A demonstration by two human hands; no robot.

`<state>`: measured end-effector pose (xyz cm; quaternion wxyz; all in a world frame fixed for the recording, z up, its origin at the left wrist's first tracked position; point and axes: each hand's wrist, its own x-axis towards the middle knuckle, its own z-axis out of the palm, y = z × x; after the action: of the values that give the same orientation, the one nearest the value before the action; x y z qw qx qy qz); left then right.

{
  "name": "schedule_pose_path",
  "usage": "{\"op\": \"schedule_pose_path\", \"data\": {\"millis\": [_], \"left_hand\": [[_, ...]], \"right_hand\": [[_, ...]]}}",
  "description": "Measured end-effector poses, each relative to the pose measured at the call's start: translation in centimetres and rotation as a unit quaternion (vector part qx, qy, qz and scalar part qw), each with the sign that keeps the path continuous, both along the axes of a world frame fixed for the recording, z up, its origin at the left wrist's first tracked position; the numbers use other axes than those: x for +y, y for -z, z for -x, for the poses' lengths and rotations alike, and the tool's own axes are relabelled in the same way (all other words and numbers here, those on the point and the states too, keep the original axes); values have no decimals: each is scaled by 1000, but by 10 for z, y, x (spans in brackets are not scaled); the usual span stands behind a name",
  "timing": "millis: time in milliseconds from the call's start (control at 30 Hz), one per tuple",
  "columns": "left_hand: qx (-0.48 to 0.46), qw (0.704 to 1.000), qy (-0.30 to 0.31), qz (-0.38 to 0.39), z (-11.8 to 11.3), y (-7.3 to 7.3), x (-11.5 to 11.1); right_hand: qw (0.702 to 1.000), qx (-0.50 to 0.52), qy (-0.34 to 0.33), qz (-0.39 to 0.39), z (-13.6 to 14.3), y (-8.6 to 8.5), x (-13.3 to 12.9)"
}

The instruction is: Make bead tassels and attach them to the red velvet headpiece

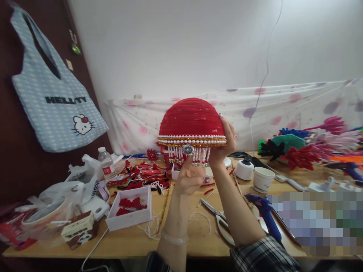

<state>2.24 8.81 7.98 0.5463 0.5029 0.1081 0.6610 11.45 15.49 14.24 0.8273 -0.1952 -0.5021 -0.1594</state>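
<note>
A red, pleated dome-shaped hat (193, 117) is held up above the table, its rim trimmed with white beads and gold braid. My right hand (227, 143) grips it at the right side, fingers wrapped around the edge. Strings of white beads (198, 155) hang from the rim as a fringe. At the front sits a round silver rhinestone ornament (187, 149). My left hand (188, 179) is below it, one fingertip pressed to the ornament and the other fingers curled under the fringe. Part of that hand is behind the beads.
A white box with red pieces (130, 209) stands left, beside red trimmings (138, 175). Scissors (219, 219), a blue glue gun (265, 215) and a paper cup (263, 179) lie right. Fuzzy flowers (302, 155) are piled at the far right. Plastic bags (51, 204) crowd the left.
</note>
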Motion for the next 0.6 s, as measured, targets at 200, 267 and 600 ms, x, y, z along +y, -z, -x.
{"op": "schedule_pose_path", "data": {"millis": [200,267,600], "left_hand": [[-21,995,79,-55,4,-4,-10],[-34,994,90,-52,8,-2,-20],[-129,990,17,59,14,26,-57]], "right_hand": [[1000,-16,-11,19,-2,9,-6],[998,-34,-19,47,-4,21,-11],[967,-58,-70,239,11,99,-43]]}}
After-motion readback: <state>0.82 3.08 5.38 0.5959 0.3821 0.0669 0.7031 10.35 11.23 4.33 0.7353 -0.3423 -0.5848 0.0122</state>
